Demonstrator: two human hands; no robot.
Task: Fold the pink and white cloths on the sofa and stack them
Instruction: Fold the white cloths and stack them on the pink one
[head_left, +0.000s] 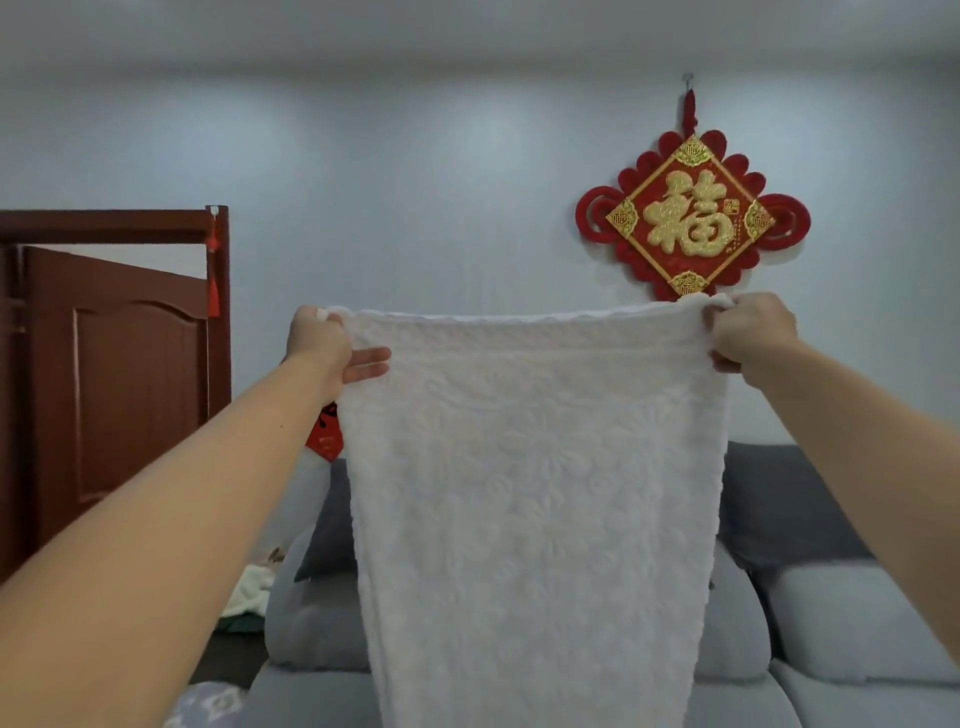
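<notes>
A white cloth (535, 493) with a raised flower pattern hangs straight down in front of me, spread wide at its top edge. My left hand (327, 345) grips its upper left corner, with some fingers lying loose on the cloth's face. My right hand (748, 330) is closed on the upper right corner. Both arms are stretched forward at about chest height. The cloth's lower end runs out of the frame's bottom. No pink cloth is in view.
A grey sofa (831, 613) with dark grey back cushions stands behind the cloth. A brown wooden door (114, 395) is ajar on the left. A red wall ornament (691, 218) hangs above the sofa. Pale crumpled fabric (249, 587) lies left of the sofa.
</notes>
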